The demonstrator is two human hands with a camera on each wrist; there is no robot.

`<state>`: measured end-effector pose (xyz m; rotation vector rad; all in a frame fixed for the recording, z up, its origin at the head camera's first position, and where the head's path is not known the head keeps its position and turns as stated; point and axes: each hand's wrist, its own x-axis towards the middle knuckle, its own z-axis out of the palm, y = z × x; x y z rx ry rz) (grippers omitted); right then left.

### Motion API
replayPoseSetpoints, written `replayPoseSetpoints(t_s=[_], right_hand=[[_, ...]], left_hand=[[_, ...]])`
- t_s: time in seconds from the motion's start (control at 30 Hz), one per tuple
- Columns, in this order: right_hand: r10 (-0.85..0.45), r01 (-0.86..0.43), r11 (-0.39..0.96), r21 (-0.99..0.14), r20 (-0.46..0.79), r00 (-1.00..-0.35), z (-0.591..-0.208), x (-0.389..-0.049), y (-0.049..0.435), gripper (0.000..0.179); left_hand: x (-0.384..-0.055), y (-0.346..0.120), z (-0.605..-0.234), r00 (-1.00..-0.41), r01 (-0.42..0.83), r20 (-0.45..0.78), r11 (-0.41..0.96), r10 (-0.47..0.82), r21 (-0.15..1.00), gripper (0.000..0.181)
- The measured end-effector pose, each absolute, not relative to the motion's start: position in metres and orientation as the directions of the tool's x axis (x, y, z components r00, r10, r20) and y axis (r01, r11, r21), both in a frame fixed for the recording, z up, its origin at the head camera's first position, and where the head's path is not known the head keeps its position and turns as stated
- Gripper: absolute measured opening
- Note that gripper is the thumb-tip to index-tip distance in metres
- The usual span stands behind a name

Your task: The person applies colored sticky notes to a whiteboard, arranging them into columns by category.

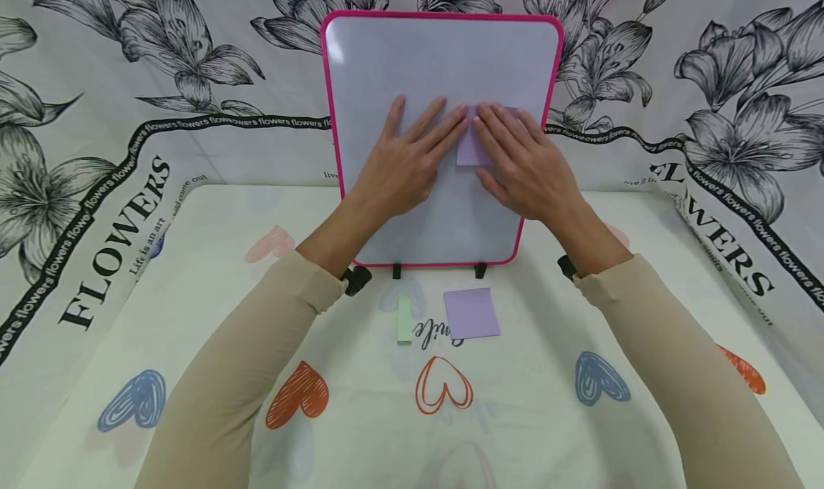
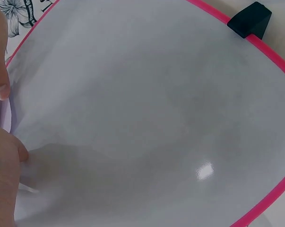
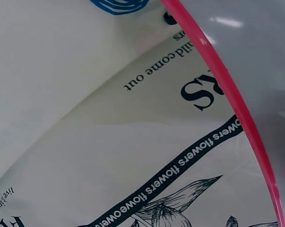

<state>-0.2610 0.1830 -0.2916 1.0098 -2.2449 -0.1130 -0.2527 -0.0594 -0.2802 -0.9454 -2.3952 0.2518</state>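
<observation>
While the left hand (image 1: pixel 408 164) and right hand (image 1: pixel 531 167) lie flat, fingers straight, the purple note (image 1: pixel 471 150) under the right one looks nearly stuck on the board (image 1: pixel 418 60); a purple square (image 1: pixel 472 314) and green strip (image 1: pixel 404 319) lie on the table (image 1: pixel 528 425).

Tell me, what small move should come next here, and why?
Probably slide the right grip down and leftward across the purple sticky note on the whiteboard: it covers the note's right side, but the lower left corner lies uncovered and may not be pressed flat.
</observation>
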Motion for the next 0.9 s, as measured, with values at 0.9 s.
replayPoseSetpoints(t_s=[0.9], right_hand=[[-0.663,-0.6,0.737,0.311,0.505,-0.553,-0.296,-0.255,0.212,0.071]], left_hand=[[-0.253,-0.059,-0.279,-0.623,0.57,0.402,0.741,0.671,-0.354,0.064]])
